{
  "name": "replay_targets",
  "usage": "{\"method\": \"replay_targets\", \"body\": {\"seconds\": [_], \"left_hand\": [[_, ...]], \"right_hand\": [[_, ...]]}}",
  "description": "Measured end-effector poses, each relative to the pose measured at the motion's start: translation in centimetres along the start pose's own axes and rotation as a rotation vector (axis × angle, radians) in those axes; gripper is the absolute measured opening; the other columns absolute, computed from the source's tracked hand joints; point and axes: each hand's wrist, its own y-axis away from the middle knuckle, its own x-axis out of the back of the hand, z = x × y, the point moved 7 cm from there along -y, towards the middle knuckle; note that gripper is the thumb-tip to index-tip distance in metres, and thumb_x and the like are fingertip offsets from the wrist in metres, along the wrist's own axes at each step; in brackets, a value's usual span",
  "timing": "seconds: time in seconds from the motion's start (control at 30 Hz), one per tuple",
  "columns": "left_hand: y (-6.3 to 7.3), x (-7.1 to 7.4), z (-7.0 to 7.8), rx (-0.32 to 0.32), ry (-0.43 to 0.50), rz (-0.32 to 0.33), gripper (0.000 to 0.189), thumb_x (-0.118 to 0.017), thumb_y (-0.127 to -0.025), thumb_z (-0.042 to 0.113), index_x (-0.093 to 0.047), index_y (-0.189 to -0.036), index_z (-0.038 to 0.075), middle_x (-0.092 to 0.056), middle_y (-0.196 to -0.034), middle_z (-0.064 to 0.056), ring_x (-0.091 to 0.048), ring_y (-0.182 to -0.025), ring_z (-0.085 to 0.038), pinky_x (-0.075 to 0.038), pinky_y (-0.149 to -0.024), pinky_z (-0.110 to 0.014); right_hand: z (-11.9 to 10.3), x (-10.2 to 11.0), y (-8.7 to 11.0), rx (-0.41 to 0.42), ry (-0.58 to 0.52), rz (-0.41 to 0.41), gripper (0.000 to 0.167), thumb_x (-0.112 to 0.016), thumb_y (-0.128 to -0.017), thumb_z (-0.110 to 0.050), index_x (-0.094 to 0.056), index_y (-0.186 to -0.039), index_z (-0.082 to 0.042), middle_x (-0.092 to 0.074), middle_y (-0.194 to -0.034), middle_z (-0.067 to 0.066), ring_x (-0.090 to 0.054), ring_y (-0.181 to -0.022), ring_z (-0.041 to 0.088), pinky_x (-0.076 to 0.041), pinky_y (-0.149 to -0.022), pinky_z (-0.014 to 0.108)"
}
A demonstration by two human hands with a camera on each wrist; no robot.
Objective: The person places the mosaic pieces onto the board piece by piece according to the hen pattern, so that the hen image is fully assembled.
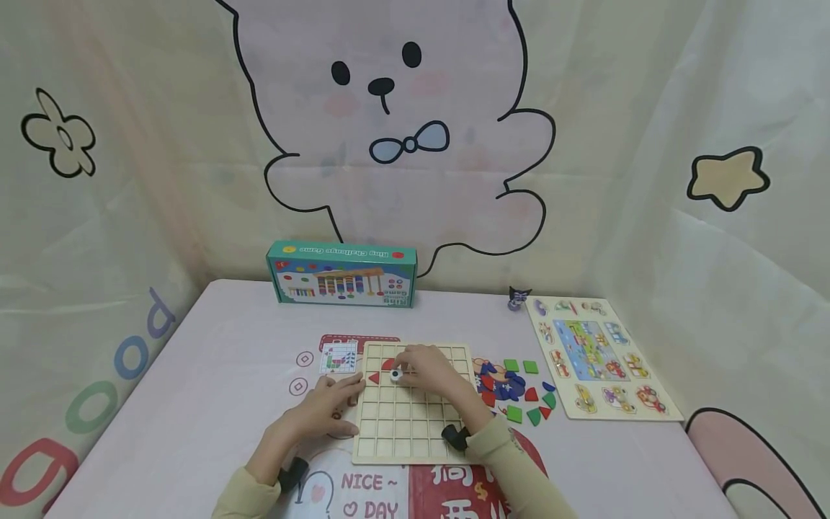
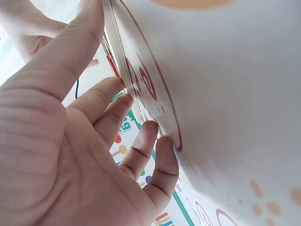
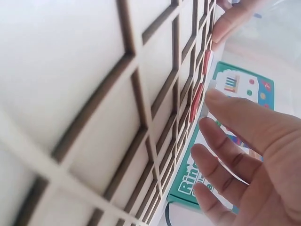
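A wooden grid board (image 1: 415, 425) lies on the table with a red quarter-round piece (image 1: 387, 364) and a red triangle piece (image 1: 374, 378) in its upper left cells. My right hand (image 1: 428, 369) pinches a white square piece with a black dot (image 1: 395, 375) over the cells beside them. In the right wrist view the thumb (image 3: 230, 106) is close to the two red pieces. Along the board's left edge rests my left hand (image 1: 324, 407), fingers extended and fingertips against the side. A patterned card (image 1: 338, 357) with a coloured grid picture lies left of the board.
Several loose green pieces (image 1: 514, 414), red and blue ones lie right of the board. Farther right is a picture puzzle board (image 1: 616, 404), with a small dark figurine (image 1: 517, 298) at its corner. A green game box (image 1: 341, 275) stands at the back.
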Motion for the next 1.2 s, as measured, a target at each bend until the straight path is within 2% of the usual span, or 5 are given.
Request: {"method": "replay_targets", "body": {"seconds": [0.17,0.3,0.5,0.63,1.2], "left_hand": [[0.0,0.0,-0.1,0.012,0.011,-0.002,0.078,-0.076,-0.071,0.038,-0.043,-0.14,0.019,-0.03,-0.15,0.003,-0.031,-0.096,-0.016,-0.035,-0.071,-0.03],[0.0,0.0,-0.1,0.014,0.008,0.001,0.078,-0.076,-0.071,0.037,-0.043,-0.14,0.018,-0.03,-0.151,0.003,-0.031,-0.095,-0.016,-0.034,-0.071,-0.03],[0.1,-0.1,0.2,-0.022,-0.023,0.01,0.078,-0.076,-0.071,0.038,-0.044,-0.139,0.017,-0.03,-0.151,0.001,-0.031,-0.094,-0.015,-0.034,-0.071,-0.028],[0.1,-0.1,0.3,-0.041,-0.043,0.016,0.078,-0.075,-0.071,0.039,-0.044,-0.139,0.016,-0.031,-0.15,0.001,-0.031,-0.092,-0.014,-0.034,-0.07,-0.027],[0.0,0.0,0.2,-0.023,-0.046,0.013,0.078,-0.075,-0.071,0.039,-0.044,-0.139,0.017,-0.03,-0.151,0.002,-0.031,-0.095,-0.015,-0.034,-0.073,-0.03]], "right_hand": [[-0.6,-0.4,-0.5,0.002,0.026,-0.023,0.022,-0.067,-0.084,-0.028,-0.07,-0.105,-0.021,-0.064,-0.09,-0.005,-0.054,-0.079,0.008,-0.042,-0.072,0.029],[-1.2,-0.5,-0.9,0.015,0.036,-0.026,0.02,-0.067,-0.085,-0.024,-0.07,-0.105,-0.021,-0.065,-0.092,-0.006,-0.056,-0.083,0.008,-0.041,-0.077,0.034],[-1.4,-1.2,-1.3,0.017,0.082,-0.03,0.02,-0.067,-0.084,-0.02,-0.071,-0.103,-0.025,-0.067,-0.094,-0.009,-0.056,-0.087,0.008,-0.038,-0.086,0.04],[-1.3,-1.4,-1.4,0.017,0.102,-0.023,0.021,-0.068,-0.084,-0.019,-0.071,-0.103,-0.027,-0.067,-0.095,-0.011,-0.057,-0.09,0.007,-0.038,-0.086,0.039],[-1.2,-1.2,-1.1,0.017,0.107,-0.003,0.021,-0.068,-0.082,-0.018,-0.072,-0.101,-0.027,-0.064,-0.088,-0.009,-0.055,-0.085,0.007,-0.037,-0.085,0.04]]}}
